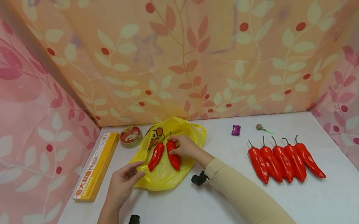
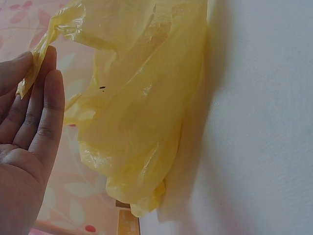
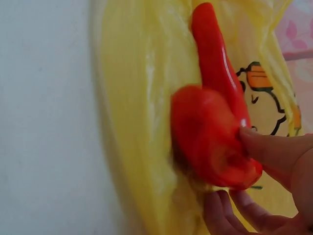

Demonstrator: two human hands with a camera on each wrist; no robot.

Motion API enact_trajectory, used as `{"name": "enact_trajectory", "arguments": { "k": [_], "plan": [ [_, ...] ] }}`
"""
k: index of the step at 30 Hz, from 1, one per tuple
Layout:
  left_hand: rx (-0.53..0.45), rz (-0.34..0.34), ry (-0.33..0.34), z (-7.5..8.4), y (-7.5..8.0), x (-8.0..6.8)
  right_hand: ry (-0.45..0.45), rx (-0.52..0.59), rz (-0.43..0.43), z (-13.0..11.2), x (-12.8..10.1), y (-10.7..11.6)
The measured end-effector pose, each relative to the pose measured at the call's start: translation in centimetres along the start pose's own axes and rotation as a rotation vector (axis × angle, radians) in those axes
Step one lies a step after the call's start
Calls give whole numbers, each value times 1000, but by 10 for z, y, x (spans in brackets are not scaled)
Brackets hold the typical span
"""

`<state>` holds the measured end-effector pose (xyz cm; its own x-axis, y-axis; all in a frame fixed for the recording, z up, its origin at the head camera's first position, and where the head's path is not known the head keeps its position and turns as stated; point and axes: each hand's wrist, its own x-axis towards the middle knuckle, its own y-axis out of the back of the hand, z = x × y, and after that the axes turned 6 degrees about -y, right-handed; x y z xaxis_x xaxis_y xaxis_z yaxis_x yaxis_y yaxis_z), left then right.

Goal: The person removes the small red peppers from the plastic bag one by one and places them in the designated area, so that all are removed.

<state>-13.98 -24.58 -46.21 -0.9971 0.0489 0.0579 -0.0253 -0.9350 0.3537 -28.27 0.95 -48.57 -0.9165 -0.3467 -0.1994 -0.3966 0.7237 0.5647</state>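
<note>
A yellow plastic bag [image 1: 160, 181] with a printed duck lies on the table, its mouth spread. Between thumb and fingers, my left hand [image 1: 124, 181] pinches the bag's edge; the left wrist view shows this pinch on the yellow film [image 2: 142, 103]. My right hand [image 1: 184, 148] reaches over the bag and holds a red chili pepper [image 1: 173, 158] near its stem end. Beside it, a second red pepper [image 1: 156, 156] lies on the bag. The right wrist view shows the held pepper [image 3: 205, 132] slightly blurred, overlapping the other pepper [image 3: 213, 54].
Several red peppers [image 1: 283, 163] lie in a row at the right. Behind them are a purple wrapped candy [image 1: 235, 130] and a lollipop [image 1: 260, 127]. Left of the bag stand a round tin [image 1: 131, 136] and a long yellow pasta box [image 1: 96, 168]. Patterned curtains enclose the table's back and sides.
</note>
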Motion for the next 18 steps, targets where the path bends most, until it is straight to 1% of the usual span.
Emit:
{"name": "enact_trajectory", "arguments": {
  "k": [5,9,14,18],
  "plan": [
    [10,2,2,1,1,1,31,42,-20,-7,-7,4],
    [4,0,2,-1,1,1,74,48,-25,-9,-14,9],
    [-7,-1,-7,-2,0,1,133,33,-29,-12,-32,18],
    [-4,3,0,-1,-1,1,153,28,-14,-13,-51,28]
  ]
}}
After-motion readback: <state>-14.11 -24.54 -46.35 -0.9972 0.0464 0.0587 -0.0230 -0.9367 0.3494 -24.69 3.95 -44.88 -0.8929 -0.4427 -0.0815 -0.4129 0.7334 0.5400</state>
